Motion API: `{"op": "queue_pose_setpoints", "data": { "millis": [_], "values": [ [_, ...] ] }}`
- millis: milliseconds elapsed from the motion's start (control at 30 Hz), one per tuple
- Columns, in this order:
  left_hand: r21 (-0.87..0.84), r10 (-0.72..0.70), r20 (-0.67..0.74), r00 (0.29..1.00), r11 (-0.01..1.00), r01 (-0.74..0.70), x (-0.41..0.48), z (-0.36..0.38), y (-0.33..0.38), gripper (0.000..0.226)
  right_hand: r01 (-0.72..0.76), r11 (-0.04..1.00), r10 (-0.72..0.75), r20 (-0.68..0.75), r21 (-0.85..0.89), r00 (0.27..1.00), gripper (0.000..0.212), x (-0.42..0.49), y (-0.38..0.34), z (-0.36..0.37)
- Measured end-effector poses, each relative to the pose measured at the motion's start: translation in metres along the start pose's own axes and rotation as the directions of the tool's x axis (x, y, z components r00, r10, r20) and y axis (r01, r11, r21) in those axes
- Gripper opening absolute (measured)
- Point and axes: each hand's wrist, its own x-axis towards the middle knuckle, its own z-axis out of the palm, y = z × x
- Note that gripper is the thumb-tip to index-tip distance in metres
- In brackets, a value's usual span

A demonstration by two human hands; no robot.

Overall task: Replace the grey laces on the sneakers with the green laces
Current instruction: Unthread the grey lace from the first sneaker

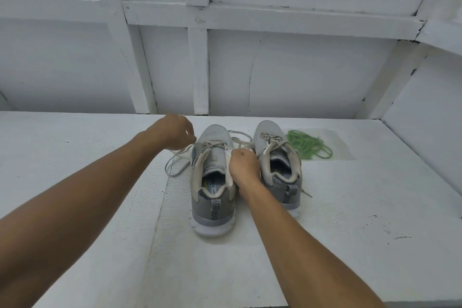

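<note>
Two grey sneakers are set side by side on a white surface (pixel 362 207), heels toward the camera and toes toward a white boarded wall (pixel 300 70). The left sneaker (pixel 212 207) is nearer the camera, and the right sneaker (pixel 268 132) is just beside it, slightly further back.

The right hand (pixel 243 166) is wedged between the two sneakers. Its fingers are curled tight around the inner collar edge of the left sneaker, and part of the right sneaker's side is covered by it.

The left hand (pixel 172 131) is held above the surface, just left of the left sneaker's toe. Its fingers are curled under, and a strand of the grey lace (pixel 211 145) is held in them; the fingertips are hidden behind the back of the hand. The grey lace is loosened but threaded through the lower eyelets. Slack loops are spread on the surface to the left, and more strands are draped across to the right sneaker.

The green laces (pixel 308 144) are heaped in a loose tangle on the surface to the right of the right sneaker, apart from both hands.
</note>
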Motion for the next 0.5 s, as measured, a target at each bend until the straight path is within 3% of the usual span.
{"op": "queue_pose_setpoints", "data": {
  "millis": [133, 233, 333, 500],
  "values": [
    [-0.264, -0.032, 0.064, 0.997, 0.963, 0.047, -0.006, 0.010, 0.019, 0.035, 0.034, 0.998, -0.032, 0.042, -0.046, 0.999, 0.024, 0.001, -0.004, -0.001],
    [-0.350, -0.101, 0.102, 0.990, 0.928, 0.131, -0.006, 0.021, 0.029, 0.037, 0.064, 0.985, -0.049, 0.094, -0.163, 0.994, 0.028, 0.006, -0.009, -0.001],
    [-0.467, -0.197, 0.171, 0.965, 0.847, 0.255, -0.005, 0.026, 0.029, 0.035, 0.091, 0.949, -0.033, 0.192, -0.302, 0.981, 0.012, 0.014, -0.022, -0.006],
    [-0.591, -0.245, 0.160, 0.956, 0.752, 0.292, -0.007, 0.029, 0.022, 0.033, 0.287, 0.791, -0.143, 0.294, -0.540, 0.945, 0.026, 0.025, -0.053, -0.010]
  ]
}}
